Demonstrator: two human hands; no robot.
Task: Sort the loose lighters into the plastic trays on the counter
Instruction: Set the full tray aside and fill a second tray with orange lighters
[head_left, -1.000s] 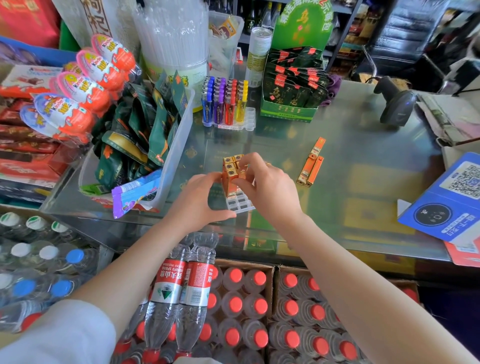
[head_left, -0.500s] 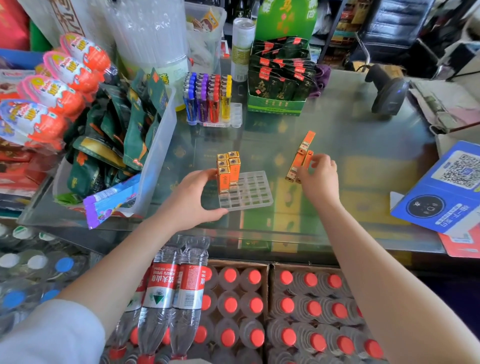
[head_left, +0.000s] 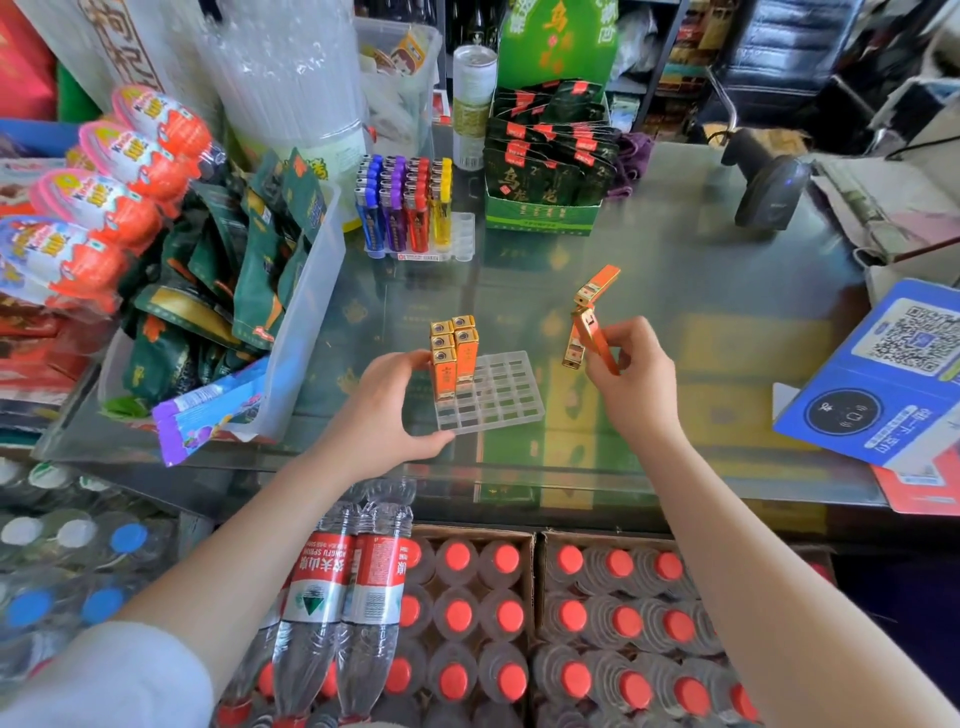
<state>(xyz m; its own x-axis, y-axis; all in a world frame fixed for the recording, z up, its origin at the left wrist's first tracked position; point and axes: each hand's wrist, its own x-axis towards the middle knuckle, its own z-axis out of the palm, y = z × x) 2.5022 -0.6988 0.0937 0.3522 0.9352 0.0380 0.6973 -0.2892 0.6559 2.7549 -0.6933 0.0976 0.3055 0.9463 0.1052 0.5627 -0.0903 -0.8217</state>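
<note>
- The right hand (head_left: 636, 387) pinches a slim orange lighter (head_left: 597, 338) between thumb and curled fingers, lifted off the glass and tilted, metal head uppermost
- Just behind it two more loose lighters (head_left: 597, 286) of the same flat, boxy, glossy orange shape lie on the counter, one angled away, one partly hidden by the held piece
- The left hand (head_left: 387, 415) grips the near left corner of the clear tray (head_left: 498, 400), thumb on its front edge, fingers curled against the standing pieces
- That tray is a see-through plastic grid of small square cells; a cluster of orange lighters (head_left: 454, 353) with gold tops stands upright in its left cells
- Both sit on the glass counter (head_left: 675, 249), smooth and reflective
- Farther back a second tray (head_left: 462, 234) holds translucent blue, purple, red and yellow lighters (head_left: 405, 208) upright
- To the left, a frosted plastic bin (head_left: 306, 322) packed with dark green foil packets; behind, a green carton of sachets (head_left: 545, 171)
- A black barcode scanner (head_left: 769, 192) rests far right, a blue QR-code card (head_left: 883, 374) near the right edge
- Below the counter, cartons of red-capped bottles (head_left: 519, 623) fill the foreground
</note>
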